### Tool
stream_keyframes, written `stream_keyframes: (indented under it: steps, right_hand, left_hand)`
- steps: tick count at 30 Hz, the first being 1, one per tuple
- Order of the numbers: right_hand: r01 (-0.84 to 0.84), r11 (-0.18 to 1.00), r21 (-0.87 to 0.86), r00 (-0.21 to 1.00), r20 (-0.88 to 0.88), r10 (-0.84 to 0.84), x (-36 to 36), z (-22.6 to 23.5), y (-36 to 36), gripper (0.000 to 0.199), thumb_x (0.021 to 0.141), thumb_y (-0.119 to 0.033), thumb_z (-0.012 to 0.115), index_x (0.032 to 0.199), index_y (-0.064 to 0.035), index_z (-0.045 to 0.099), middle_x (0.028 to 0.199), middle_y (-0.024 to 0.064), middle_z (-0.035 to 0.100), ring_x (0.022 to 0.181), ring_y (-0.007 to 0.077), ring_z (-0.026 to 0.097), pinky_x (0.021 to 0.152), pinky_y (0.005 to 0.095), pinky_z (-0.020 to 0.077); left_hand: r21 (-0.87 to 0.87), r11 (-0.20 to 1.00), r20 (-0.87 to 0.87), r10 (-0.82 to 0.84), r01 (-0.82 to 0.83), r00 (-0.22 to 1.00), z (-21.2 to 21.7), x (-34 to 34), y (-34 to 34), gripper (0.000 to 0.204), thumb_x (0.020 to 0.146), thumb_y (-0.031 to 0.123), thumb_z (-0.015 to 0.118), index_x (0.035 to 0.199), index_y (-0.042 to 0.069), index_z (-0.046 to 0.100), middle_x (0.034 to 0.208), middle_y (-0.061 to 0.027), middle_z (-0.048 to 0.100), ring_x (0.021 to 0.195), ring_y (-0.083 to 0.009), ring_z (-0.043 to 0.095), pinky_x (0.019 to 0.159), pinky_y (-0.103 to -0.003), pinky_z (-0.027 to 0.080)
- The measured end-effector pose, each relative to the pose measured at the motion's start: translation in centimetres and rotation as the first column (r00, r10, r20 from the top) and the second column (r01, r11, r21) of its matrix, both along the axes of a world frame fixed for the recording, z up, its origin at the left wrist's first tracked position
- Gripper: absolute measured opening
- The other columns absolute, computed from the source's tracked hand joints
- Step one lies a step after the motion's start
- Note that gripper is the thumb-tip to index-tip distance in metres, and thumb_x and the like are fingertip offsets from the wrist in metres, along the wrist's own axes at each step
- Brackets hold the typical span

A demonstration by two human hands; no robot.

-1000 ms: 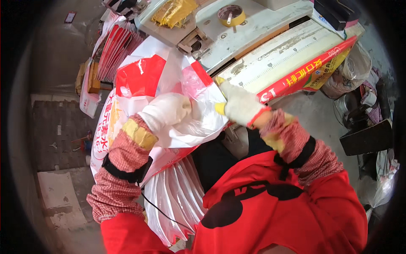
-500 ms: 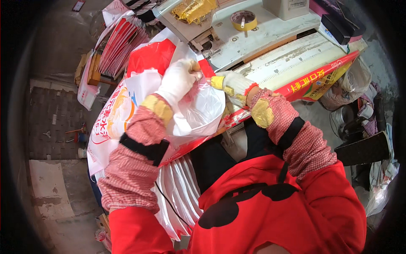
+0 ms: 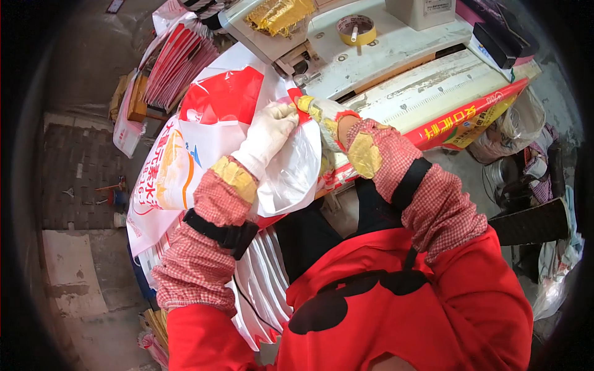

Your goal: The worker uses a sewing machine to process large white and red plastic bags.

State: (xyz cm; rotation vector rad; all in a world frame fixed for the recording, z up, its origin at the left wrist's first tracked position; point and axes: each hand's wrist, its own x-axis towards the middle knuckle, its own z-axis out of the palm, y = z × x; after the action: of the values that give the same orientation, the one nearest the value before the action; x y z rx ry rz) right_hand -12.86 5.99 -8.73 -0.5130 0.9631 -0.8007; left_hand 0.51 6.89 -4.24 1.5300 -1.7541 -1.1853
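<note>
A pale, worn work table (image 3: pixel 396 52) with a machine bed fills the upper middle of the view, its surface scuffed and stained. On it lie a roll of yellow tape (image 3: pixel 356 29), a crumpled gold foil wrapper (image 3: pixel 278 13) near the far left corner, and a grey box (image 3: pixel 427 11) at the far edge. A long red and yellow printed bag (image 3: pixel 470 120) lies along the table's near edge, running toward the right. A large white and red plastic sack (image 3: pixel 204 136) drapes off the table's left end. Below, the grey concrete floor (image 3: pixel 74 185) carries a stack of red and white bags (image 3: pixel 179 62) and a bundle of white bags (image 3: pixel 263 278) beside the person's legs.
</note>
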Motion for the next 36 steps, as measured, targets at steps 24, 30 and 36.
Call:
stream_keyframes:
  steps: [24, 30, 36]
  right_hand:
    - [-0.24, 0.97, -0.047, 0.955, 0.167, 0.245, 1.9, 1.8, 1.7, 0.031, 0.089, -0.026, 0.05, 0.078, 0.0029, 0.055, 0.052, 0.0154, 0.048, 0.034, 0.0171, 0.035, 0.033, 0.0303, 0.0274]
    - [-0.573, 0.458, -0.68, 0.503, -0.733, -0.458, 2.4, 4.4, 3.2, 0.053, 0.083, -0.024, 0.06, 0.133, -0.0132, 0.046, 0.1, 0.0191, 0.061, 0.088, 0.0336, 0.061, 0.078, 0.0397, 0.0498]
    - [-0.729, 0.575, -0.373, 0.097, -0.887, -0.452, 5.5, 7.5, -1.6, 0.03, 0.079, -0.017, 0.06, 0.108, -0.0072, 0.061, 0.102, 0.0194, 0.06, 0.09, 0.0369, 0.06, 0.079, 0.0423, 0.0497]
  left_hand:
    - [-0.019, 0.664, 0.999, 0.039, 0.747, -0.009, 3.5, 1.6, -6.1, 0.014, 0.071, 0.019, 0.064, 0.081, 0.014, 0.072, 0.079, -0.0083, 0.069, 0.079, -0.0248, 0.065, 0.074, -0.036, 0.045]
    - [-0.01, 0.572, 0.982, -0.148, 0.82, 0.115, 8.6, 8.5, 1.1, 0.006, 0.067, 0.012, 0.062, 0.07, 0.016, 0.066, 0.076, -0.0079, 0.064, 0.093, -0.0303, 0.061, 0.088, -0.04, 0.044]
    - [-0.609, 0.482, 0.778, 0.212, 0.63, 0.591, 23.1, 16.1, 8.8, 0.028, 0.066, 0.003, 0.063, 0.094, 0.006, 0.067, 0.105, -0.0129, 0.062, 0.099, -0.0329, 0.057, 0.093, -0.036, 0.042]
